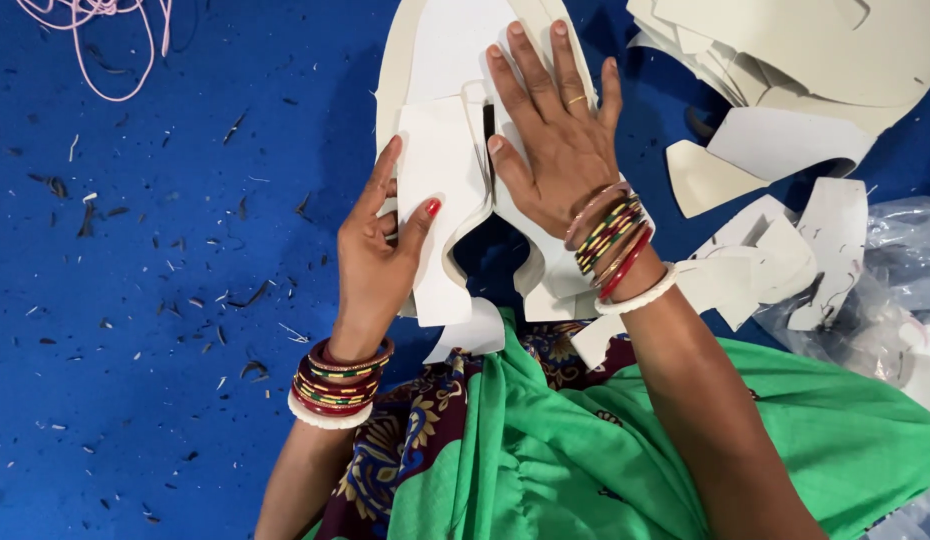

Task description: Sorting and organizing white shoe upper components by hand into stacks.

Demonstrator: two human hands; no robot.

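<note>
A blue mat (135, 330) flecked with scraps spreads under everything. At its upper right sits a heap of white cut pieces (785, 60). A white shaped sheet (435, 60) lies in the middle; the right hand (555, 140) presses flat and open on it, while the left hand (375, 260) pinches its narrow flap (440, 190)

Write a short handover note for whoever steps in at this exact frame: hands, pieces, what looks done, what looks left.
Left hand grips the edge of a white cut piece.
Right hand lies flat, pressing the stack of white pieces on the blue mat.
More white pieces are heaped to the right; a pink cord lies far left.
Done: one stack gathered.
Left: the heap looks unsorted.
</note>
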